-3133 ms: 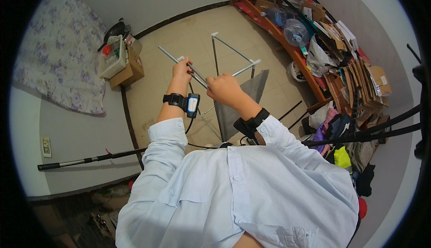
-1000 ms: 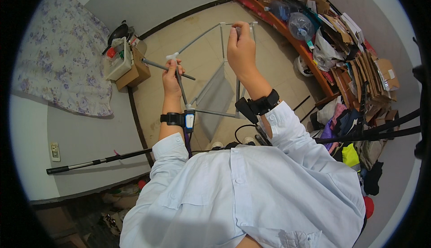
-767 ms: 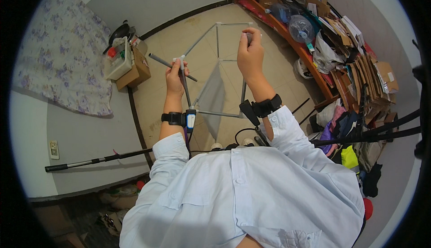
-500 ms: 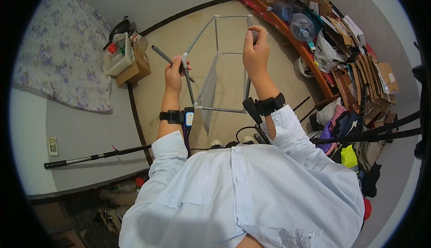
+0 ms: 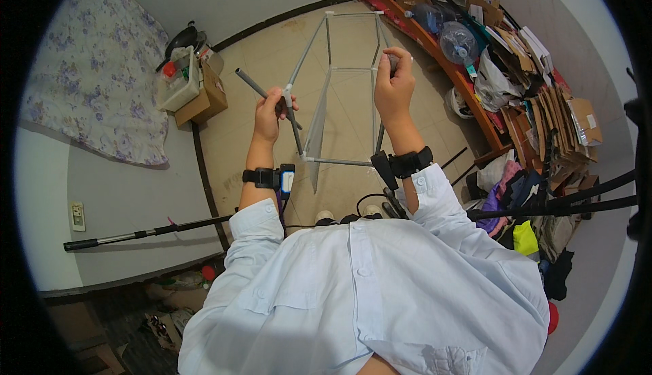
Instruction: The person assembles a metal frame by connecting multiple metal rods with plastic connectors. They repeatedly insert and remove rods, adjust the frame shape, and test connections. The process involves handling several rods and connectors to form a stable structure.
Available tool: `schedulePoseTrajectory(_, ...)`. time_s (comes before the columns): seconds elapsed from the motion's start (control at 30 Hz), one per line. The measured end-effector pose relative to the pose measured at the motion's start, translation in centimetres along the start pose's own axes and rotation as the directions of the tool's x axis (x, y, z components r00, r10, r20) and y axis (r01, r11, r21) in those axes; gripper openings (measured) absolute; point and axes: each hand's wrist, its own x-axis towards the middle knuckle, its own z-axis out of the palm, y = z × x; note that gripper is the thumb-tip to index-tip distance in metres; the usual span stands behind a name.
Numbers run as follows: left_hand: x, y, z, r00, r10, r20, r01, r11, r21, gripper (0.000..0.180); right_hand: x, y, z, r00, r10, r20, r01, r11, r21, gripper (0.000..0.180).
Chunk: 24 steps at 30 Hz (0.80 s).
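Observation:
I hold a box-shaped frame of thin grey rods joined by white corner pieces, lifted in front of my chest above a beige tiled floor. My left hand is closed around a dark grey rod that sticks out up and to the left from a white joint. My right hand grips the upper end of an upright rod on the frame's right side. A pale fabric panel hangs inside the frame between my hands. Both wrists carry black straps.
A cardboard box with a white basket of items stands by the left wall. A wooden shelf packed with bottles, cardboard and bags runs along the right. A long black pole lies across the lower left. Clothes pile at the right.
The frame has swung up and away from me and now stands more squarely between my hands. My right hand slid a little lower and nearer; the left kept its grip.

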Motion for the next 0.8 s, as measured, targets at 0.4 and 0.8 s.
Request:
schedulePoseTrajectory(0.4,0.1,0.4,1.3,0.994,-0.042,0.098,0.042,0.999,0.003,0.038,0.1,1.8,-1.1,0.999,-0.016,-0.04,0.011,0.994,-0.108,0.016)
schedulePoseTrajectory(0.8,1.6,0.7,4.5,0.962,-0.263,-0.073,0.273,0.932,0.236,0.043,0.2,4.7,-1.1,0.999,0.009,-0.054,-0.021,0.974,-0.224,0.019)
